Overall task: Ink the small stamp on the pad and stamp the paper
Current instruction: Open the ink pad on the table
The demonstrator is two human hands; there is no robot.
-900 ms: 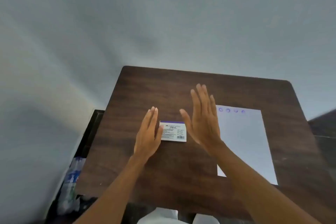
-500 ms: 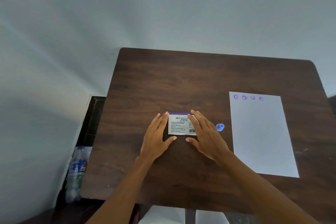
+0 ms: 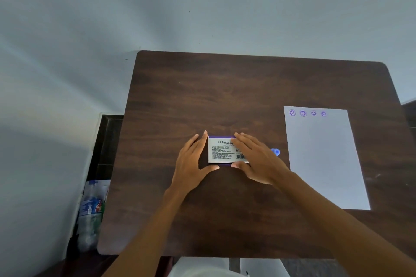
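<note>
Both hands are down on the closed stamp pad [image 3: 221, 150] in the middle of the dark wood table [image 3: 202, 87]: left hand [image 3: 192, 164] cups its left edge, fingers spread with the thumb along the near side, while the right hand [image 3: 256, 159] lies flat over the right part of the label. The small blue stamp [image 3: 276, 152] peeks out just past the right hand, sitting between the pad and the white paper [image 3: 324, 164]. That sheet's got four purple stamp marks [image 3: 308, 113] in a row along its top edge.

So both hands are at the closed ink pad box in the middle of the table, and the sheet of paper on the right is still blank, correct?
Not quite. The head view shows the paper is not blank: four small purple stamp marks run along its top edge. The rest holds: the left hand and right hand are at the closed ink pad box on the table.
</note>
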